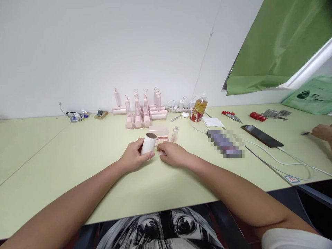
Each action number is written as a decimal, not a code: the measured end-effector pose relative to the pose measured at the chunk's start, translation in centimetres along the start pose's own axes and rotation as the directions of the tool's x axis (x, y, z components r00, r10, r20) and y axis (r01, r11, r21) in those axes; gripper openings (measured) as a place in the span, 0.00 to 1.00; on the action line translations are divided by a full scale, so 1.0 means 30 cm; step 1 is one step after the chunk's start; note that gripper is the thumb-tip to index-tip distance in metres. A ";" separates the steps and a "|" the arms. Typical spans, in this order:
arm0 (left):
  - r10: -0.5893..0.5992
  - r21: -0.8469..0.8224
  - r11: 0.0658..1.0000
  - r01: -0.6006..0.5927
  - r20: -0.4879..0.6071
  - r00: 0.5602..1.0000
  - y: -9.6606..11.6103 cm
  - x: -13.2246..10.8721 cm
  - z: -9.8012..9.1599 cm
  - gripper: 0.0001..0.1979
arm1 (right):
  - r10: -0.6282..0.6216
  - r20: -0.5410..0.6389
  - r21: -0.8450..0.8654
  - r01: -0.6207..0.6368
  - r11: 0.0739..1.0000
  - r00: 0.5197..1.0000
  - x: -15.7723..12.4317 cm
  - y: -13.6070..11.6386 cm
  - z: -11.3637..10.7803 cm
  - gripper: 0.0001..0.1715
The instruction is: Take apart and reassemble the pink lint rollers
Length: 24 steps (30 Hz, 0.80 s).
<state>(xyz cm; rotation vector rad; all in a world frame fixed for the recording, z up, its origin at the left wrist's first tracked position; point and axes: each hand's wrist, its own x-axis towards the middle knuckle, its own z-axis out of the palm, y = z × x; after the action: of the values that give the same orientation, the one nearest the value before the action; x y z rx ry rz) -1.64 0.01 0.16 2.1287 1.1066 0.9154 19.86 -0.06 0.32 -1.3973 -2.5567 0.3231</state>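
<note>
My left hand (133,155) is wrapped round a white paper roll with a hollow brown cardboard core (148,144), held tilted above the table. Close to the roll's right side is my right hand (172,153), its fingers curled in; whatever lies between its fingertips is hidden. Just behind both hands sits an open pale pink case (160,131), partly covered by the right hand. A small clear pinkish bottle-shaped piece (175,134) stands upright beside that case.
Several pink pieces with upright clear handles (137,110) stand by the wall. A drink bottle (199,109), a screwdriver (175,118), a black phone (261,135) and white cables (275,155) lie rightward. Another person's hand (321,132) is at far right. Bundled cable (76,117) lies left.
</note>
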 end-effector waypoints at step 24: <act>-0.024 0.006 1.000 0.024 0.052 0.998 -0.010 0.004 0.002 0.22 | 0.231 -0.510 0.760 0.309 0.571 0.829 -0.003 -0.032 -0.032 0.17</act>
<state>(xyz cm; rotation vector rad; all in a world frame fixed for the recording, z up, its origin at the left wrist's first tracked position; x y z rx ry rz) -1.69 0.25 -0.06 2.1272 1.1072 0.8423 19.41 -0.56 1.52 -0.8480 -1.5441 0.8289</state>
